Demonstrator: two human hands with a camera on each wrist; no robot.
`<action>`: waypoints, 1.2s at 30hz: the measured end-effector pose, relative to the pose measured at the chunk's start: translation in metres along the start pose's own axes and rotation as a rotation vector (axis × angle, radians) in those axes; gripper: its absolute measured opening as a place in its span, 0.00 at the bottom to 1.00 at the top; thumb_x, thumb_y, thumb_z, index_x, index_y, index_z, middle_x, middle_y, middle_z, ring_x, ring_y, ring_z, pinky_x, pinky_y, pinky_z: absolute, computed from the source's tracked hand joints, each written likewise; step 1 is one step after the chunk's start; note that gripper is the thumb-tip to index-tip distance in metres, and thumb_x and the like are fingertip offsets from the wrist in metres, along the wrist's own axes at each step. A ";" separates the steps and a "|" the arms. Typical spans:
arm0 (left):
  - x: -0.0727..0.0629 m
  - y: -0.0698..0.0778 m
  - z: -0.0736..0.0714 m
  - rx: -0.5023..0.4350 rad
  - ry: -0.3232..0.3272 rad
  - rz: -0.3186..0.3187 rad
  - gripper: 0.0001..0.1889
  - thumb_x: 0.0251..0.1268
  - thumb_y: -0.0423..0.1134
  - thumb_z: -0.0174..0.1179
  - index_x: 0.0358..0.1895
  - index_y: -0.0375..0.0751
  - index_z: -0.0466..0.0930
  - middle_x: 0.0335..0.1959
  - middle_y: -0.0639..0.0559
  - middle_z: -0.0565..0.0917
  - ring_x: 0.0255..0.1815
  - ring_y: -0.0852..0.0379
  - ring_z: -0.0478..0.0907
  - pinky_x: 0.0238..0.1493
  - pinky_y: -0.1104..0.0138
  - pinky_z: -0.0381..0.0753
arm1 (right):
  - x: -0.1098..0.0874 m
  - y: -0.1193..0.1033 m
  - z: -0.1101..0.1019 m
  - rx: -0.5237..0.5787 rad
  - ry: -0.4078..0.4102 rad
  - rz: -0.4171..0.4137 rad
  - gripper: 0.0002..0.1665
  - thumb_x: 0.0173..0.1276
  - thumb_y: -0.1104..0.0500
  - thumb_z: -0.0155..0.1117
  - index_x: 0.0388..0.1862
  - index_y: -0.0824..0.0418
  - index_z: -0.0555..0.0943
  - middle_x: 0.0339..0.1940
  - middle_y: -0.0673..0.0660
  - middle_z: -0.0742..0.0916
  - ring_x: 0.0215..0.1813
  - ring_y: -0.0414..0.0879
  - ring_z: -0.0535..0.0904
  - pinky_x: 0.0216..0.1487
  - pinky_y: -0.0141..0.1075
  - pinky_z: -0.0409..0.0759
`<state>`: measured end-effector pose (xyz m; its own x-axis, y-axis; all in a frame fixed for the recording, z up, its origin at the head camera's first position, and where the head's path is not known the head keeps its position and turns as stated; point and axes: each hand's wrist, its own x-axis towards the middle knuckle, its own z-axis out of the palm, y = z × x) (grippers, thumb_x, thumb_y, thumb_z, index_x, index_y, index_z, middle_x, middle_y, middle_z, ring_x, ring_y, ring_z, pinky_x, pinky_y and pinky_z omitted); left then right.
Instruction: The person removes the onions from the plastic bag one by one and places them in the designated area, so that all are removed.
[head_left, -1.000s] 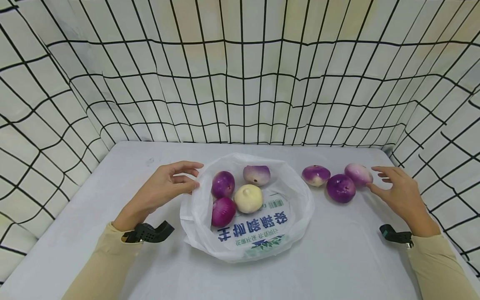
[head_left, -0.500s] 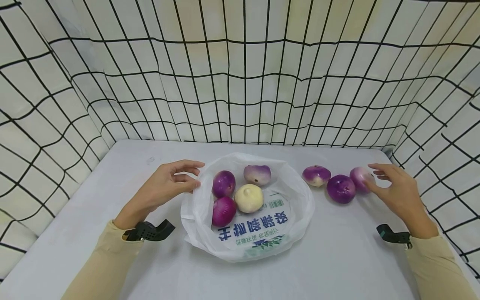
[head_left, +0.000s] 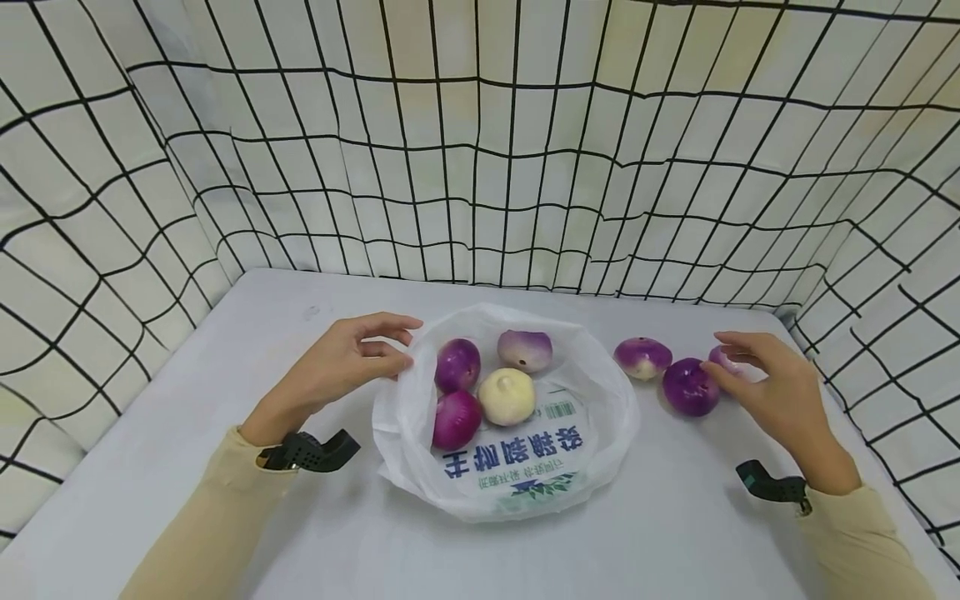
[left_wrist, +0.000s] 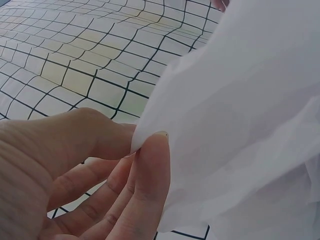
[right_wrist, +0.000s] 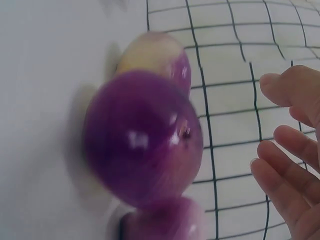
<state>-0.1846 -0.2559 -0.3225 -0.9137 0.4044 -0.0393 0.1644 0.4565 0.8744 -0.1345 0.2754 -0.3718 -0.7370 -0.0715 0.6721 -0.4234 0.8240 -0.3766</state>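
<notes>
A white plastic bag (head_left: 600, 467) with printed characters lies opened out in the middle of the table. My left hand (head_left: 360, 354) pinches its left rim between thumb and forefinger, as the left wrist view shows up close. In the bag are a purple onion (head_left: 456, 421), a white bulb (head_left: 507, 397), a purple bulb (head_left: 457, 365) and a purple-and-white turnip (head_left: 525, 350). My right hand (head_left: 776, 392) hovers with fingers apart beside a dark purple bulb (right_wrist: 140, 135), holding nothing. It partly hides a pale purple bulb (head_left: 723, 360) behind it.
Left of the dark purple bulb sits a purple turnip with a pale base (head_left: 642, 358), outside the bag. A black wire grid (head_left: 510, 200) over white sheeting walls off the back and sides of the white table (head_left: 315, 525).
My right hand has moved left, from the pale purple bulb towards the dark purple one. My left hand still holds the bag's rim. The head view has tilted slightly.
</notes>
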 end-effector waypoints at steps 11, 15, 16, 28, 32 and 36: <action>0.000 0.001 -0.001 -0.007 -0.008 0.011 0.27 0.68 0.42 0.68 0.69 0.50 0.76 0.60 0.43 0.80 0.50 0.53 0.88 0.52 0.64 0.89 | 0.020 -0.032 0.010 0.003 -0.057 -0.097 0.35 0.43 0.71 0.84 0.55 0.60 0.86 0.45 0.59 0.91 0.50 0.16 0.74 0.58 0.06 0.65; 0.000 0.002 -0.002 -0.004 -0.012 -0.011 0.26 0.68 0.43 0.68 0.69 0.54 0.76 0.61 0.46 0.80 0.51 0.54 0.88 0.55 0.62 0.87 | 0.026 -0.040 0.016 0.009 -0.081 -0.125 0.34 0.44 0.70 0.85 0.54 0.60 0.87 0.45 0.58 0.91 0.49 0.19 0.76 0.57 0.06 0.66; 0.001 0.002 -0.002 -0.007 -0.012 -0.015 0.26 0.68 0.43 0.68 0.69 0.54 0.76 0.61 0.46 0.80 0.51 0.55 0.88 0.56 0.61 0.87 | 0.027 -0.041 0.018 0.011 -0.087 -0.130 0.33 0.45 0.69 0.85 0.54 0.60 0.87 0.44 0.58 0.91 0.48 0.20 0.77 0.56 0.06 0.67; 0.000 -0.002 -0.003 -0.031 -0.011 -0.032 0.27 0.67 0.42 0.68 0.69 0.55 0.76 0.61 0.47 0.80 0.51 0.55 0.88 0.55 0.61 0.88 | 0.042 -0.069 0.038 0.054 -0.198 -0.182 0.33 0.46 0.67 0.86 0.55 0.59 0.86 0.45 0.56 0.91 0.48 0.45 0.85 0.54 0.07 0.68; 0.001 -0.002 -0.003 -0.043 -0.008 -0.021 0.26 0.67 0.41 0.68 0.69 0.54 0.77 0.61 0.47 0.80 0.50 0.55 0.88 0.54 0.63 0.88 | 0.047 -0.078 0.045 0.117 -0.193 -0.204 0.34 0.45 0.69 0.86 0.54 0.61 0.86 0.45 0.56 0.91 0.47 0.39 0.85 0.55 0.09 0.72; 0.001 -0.001 -0.003 -0.049 -0.009 -0.014 0.27 0.67 0.40 0.68 0.69 0.52 0.76 0.60 0.45 0.80 0.50 0.55 0.88 0.52 0.63 0.89 | 0.050 -0.087 0.053 0.182 -0.193 -0.202 0.32 0.46 0.69 0.85 0.53 0.61 0.86 0.44 0.56 0.91 0.47 0.34 0.86 0.54 0.12 0.77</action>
<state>-0.1871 -0.2582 -0.3224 -0.9124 0.4055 -0.0562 0.1328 0.4230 0.8964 -0.1624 0.1705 -0.3394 -0.7074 -0.3429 0.6181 -0.6455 0.6697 -0.3673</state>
